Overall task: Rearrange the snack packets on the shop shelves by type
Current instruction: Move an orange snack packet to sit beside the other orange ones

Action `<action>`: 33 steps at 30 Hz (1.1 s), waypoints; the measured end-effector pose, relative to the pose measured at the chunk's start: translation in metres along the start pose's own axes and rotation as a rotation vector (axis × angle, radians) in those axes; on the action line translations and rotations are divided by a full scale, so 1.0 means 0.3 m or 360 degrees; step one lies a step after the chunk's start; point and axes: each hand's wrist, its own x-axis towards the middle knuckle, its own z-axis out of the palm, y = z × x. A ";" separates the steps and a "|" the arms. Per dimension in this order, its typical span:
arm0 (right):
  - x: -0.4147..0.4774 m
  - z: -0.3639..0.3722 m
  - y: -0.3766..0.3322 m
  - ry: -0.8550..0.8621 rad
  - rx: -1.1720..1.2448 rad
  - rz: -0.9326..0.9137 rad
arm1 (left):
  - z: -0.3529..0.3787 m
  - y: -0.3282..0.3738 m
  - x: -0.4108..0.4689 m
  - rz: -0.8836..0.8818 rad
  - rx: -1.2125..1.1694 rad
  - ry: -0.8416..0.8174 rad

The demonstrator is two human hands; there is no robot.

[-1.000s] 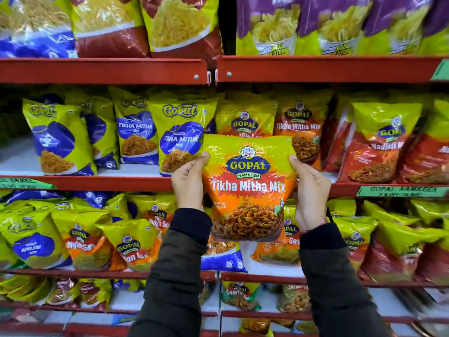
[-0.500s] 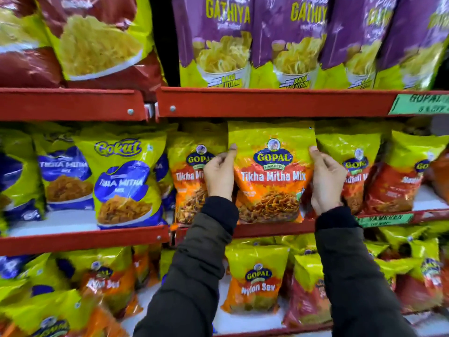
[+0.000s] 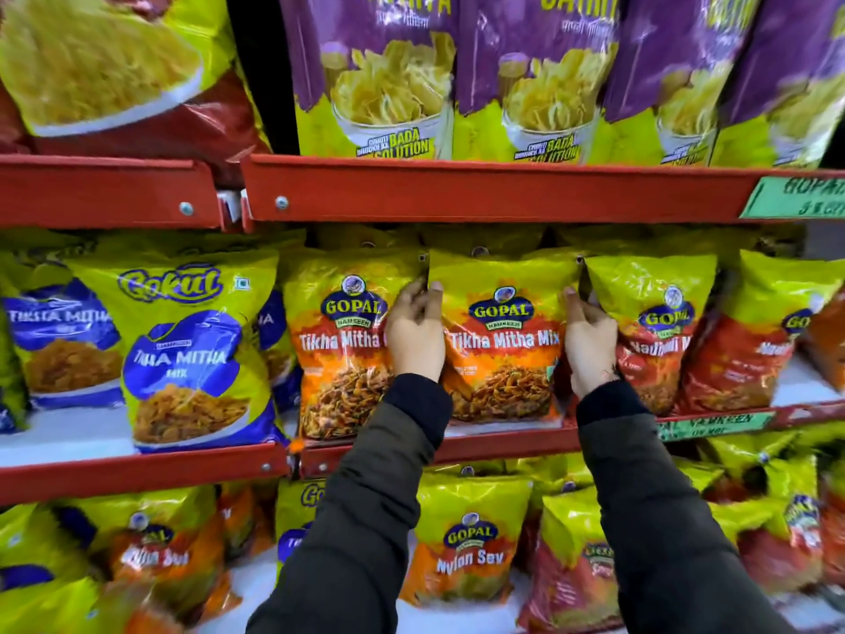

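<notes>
An orange and yellow Gopal Tikha Mitha Mix packet (image 3: pixel 503 340) stands upright on the middle shelf (image 3: pixel 503 443). My left hand (image 3: pixel 415 331) grips its left edge and my right hand (image 3: pixel 590 340) grips its right edge. A second Tikha Mitha Mix packet (image 3: pixel 340 345) stands just to its left, partly behind my left hand. On the right side stands a red and yellow Gopal packet (image 3: pixel 654 331), touching my right hand.
Blue and yellow Gokul Tikha Mitha packets (image 3: pixel 187 354) fill the middle shelf's left bay. Purple Gathiya packets (image 3: pixel 379 75) line the shelf above behind a red rail (image 3: pixel 480 189). Nylon Sev packets (image 3: pixel 468 542) sit on the shelf below. More packets crowd the far right.
Both hands carried the Tikha Mitha Mix packet up from in front of the shelves and set it into the middle shelf row. The view moved closer and to the right.
</notes>
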 end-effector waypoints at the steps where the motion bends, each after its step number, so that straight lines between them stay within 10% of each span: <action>1: -0.008 -0.006 -0.003 -0.0022 -0.0050 -0.0005 | -0.007 0.006 -0.010 0.0052 0.0013 -0.0029; 10: -0.348 -0.044 0.116 0.0024 -0.0326 -0.0564 | -0.217 -0.061 -0.259 0.0742 0.0489 -0.0092; 20: -0.712 0.069 0.395 -0.0703 -0.0494 -0.0272 | -0.620 -0.307 -0.412 0.0442 0.0871 -0.0012; 33: -0.805 0.331 0.894 -0.1260 -0.0852 0.1237 | -0.985 -0.819 -0.217 -0.1441 0.0617 0.0195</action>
